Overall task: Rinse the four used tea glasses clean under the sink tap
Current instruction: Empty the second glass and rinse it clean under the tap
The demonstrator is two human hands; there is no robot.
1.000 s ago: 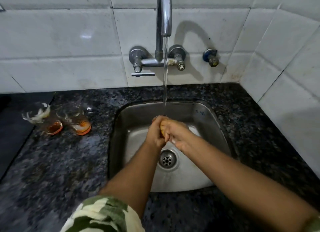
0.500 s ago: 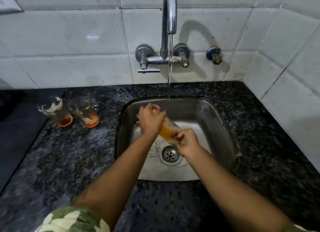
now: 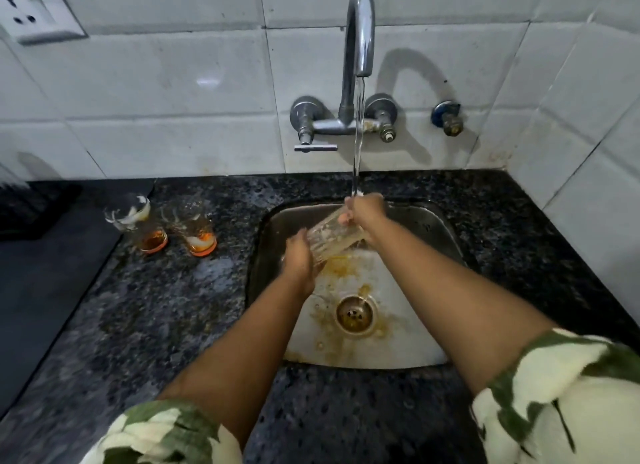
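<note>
Over the sink (image 3: 446,241), a wet, slippery, fragile tea glass (image 3: 332,238) is gripped by both hands, left hand (image 3: 300,259) round one end, right hand (image 3: 365,214) round the other.

Over the sink (image 3: 433,231), both hands and the tilted glass (image 3: 329,238) fill the 12 o'clock half of the basin, under the running tap (image 3: 360,30). The basin floor around the drain (image 3: 355,313), toward 6 o'clock, lies open between the two forearms. On the counter (image 3: 173,307) at 9 o'clock, two used glasses (image 3: 147,226) stand just beside each other near the wall, well apart from the sink rim; the stretch toward 7 o'clock is bare. The tiled wall closes 12 and 3 o'clock.
</note>
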